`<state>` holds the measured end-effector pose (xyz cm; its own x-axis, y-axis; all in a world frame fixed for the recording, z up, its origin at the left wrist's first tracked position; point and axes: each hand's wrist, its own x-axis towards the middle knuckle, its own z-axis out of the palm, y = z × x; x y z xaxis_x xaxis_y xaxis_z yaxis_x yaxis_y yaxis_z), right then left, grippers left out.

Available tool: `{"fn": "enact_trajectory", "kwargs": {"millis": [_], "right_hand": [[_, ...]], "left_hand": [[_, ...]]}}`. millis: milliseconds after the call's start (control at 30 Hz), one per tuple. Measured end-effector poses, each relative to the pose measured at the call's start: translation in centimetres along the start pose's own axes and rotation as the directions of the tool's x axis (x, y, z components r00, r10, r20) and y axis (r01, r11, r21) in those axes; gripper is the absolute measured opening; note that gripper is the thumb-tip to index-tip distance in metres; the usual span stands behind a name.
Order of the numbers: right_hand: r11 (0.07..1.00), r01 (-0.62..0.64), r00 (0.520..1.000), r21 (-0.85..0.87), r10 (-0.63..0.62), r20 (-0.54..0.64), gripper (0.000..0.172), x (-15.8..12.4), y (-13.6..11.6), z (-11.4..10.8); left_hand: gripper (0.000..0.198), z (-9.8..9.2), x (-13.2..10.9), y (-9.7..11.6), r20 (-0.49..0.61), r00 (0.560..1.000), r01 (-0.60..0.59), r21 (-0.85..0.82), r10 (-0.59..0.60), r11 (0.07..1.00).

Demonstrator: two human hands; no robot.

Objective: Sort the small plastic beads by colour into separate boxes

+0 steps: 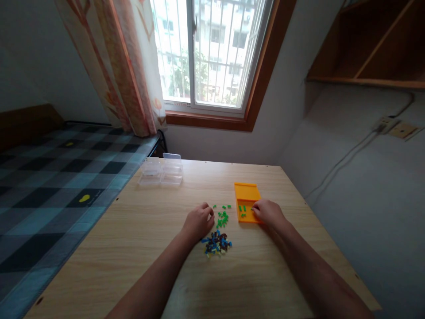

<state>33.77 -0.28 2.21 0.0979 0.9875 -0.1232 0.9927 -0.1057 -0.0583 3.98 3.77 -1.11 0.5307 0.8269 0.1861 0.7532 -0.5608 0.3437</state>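
Note:
My left hand (198, 220) rests on the wooden table (133, 248) with its fingers curled, its fingertips beside a small heap of green pieces (222, 217). Whether it holds a piece is hidden. My right hand (267, 212) lies on the near right corner of an orange tray (247, 194), fingers pinched together over the tray's lower half, where a few green pieces (242, 208) lie. A mixed pile of blue, dark red and yellow pieces (217, 243) sits just in front of the green heap.
A clear plastic compartment box (161, 171) with its lid open stands at the table's far left. A bed with a checked blue cover (59, 177) borders the table on the left. A wall runs along the right edge, a window behind.

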Motion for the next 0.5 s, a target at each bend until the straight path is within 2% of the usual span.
{"fn": "enact_trajectory", "kwargs": {"millis": [200, 367, 500], "right_hand": [[0.999, 0.041, 0.998, 0.001, -0.041, -0.047, 0.031, 0.3, -0.7, 1.6], [0.997, 0.052, 0.988, 0.060, -0.043, -0.145, 0.031, -0.1, -0.1, 2.1], [0.987, 0.113, 0.979, 0.116, -0.091, -0.181, 0.028, -0.3, 0.0, 2.3]], "left_hand": [[0.014, -0.1, -0.1, -0.7, -0.004, 1.000, 0.023, 0.022, -0.022, 1.000], [0.013, 0.1, -0.1, -0.8, 0.025, 1.000, 0.014, 0.019, -0.015, 1.000], [0.011, 0.2, 0.1, -0.8, 0.038, 0.999, 0.027, 0.012, -0.027, 1.000]]}}
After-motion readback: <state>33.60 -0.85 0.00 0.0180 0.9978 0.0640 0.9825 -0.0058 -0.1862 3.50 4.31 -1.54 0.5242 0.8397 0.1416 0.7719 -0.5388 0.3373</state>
